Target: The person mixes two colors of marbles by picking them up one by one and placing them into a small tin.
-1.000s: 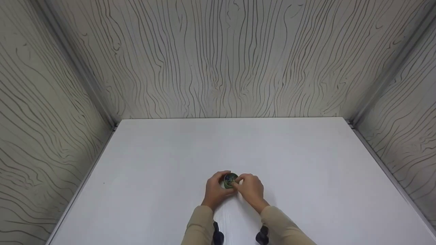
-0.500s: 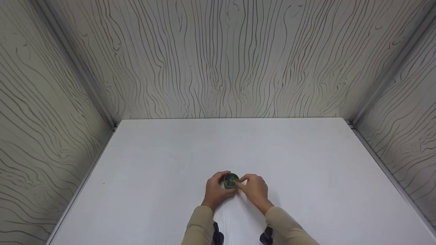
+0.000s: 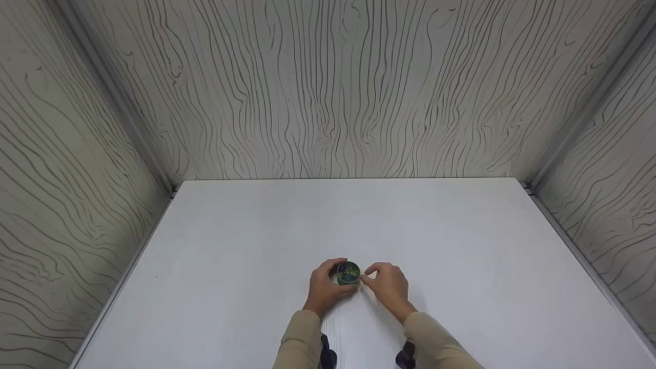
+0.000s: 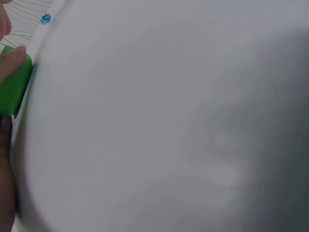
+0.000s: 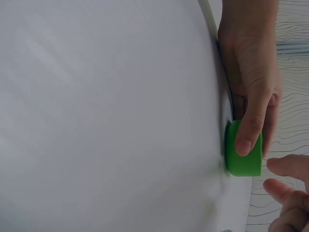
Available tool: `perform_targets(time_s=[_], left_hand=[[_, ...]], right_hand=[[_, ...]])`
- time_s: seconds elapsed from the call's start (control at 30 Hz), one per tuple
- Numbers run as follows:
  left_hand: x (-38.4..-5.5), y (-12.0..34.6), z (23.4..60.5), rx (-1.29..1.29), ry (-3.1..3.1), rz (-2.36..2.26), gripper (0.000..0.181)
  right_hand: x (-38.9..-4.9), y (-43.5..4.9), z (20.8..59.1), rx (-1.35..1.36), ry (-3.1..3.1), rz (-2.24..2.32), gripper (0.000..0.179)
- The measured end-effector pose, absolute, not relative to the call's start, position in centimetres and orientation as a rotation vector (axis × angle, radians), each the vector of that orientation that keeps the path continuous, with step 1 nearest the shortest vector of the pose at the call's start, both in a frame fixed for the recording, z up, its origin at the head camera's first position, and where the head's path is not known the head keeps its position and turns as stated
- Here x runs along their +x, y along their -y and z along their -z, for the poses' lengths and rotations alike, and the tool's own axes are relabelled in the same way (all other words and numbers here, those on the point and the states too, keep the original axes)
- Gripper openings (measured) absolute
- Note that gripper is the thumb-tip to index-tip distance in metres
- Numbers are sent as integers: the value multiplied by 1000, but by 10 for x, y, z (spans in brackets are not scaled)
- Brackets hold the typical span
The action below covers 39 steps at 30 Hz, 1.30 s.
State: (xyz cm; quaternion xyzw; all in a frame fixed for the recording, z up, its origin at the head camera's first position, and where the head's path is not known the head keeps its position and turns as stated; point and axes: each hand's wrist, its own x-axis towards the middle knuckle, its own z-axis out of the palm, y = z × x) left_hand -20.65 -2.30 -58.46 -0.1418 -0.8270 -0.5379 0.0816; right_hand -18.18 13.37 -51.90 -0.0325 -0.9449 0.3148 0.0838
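A small green round pot-like thing (image 3: 348, 272) stands on the white table (image 3: 230, 230), its round top showing a blue and yellow-green pattern. My left hand (image 3: 325, 284) grips it from the left, fingers round the far side and thumb on the near side. In the right wrist view, the left thumb (image 5: 247, 137) presses on the smooth green wall (image 5: 246, 166). Just right of the thing is my right hand (image 3: 389, 287), thumb and index finger apart with nothing seen between them. A small gap parts its fingertips from the green rim. What the pattern is made of is too small to tell.
Wood-grain panels (image 3: 328, 92) enclose the table at the back and both sides. Dark wrist devices (image 3: 328, 353) sit beside both beige sleeves (image 3: 300, 338). A small blue blot (image 4: 45, 18) shows near the table's edge in the left wrist view.
My right hand has drawn back to the right from the green thing's top, and its thumb and index finger have parted. The left hand keeps its grip in about the same place.
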Motion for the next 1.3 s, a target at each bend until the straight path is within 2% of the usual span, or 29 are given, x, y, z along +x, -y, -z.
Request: perform_targets(time_s=[1.3], left_hand=[[-206, 23, 583, -369, 2502, 1646, 60]], right_hand=[[-186, -154, 523, -152, 2832, -907, 13]])
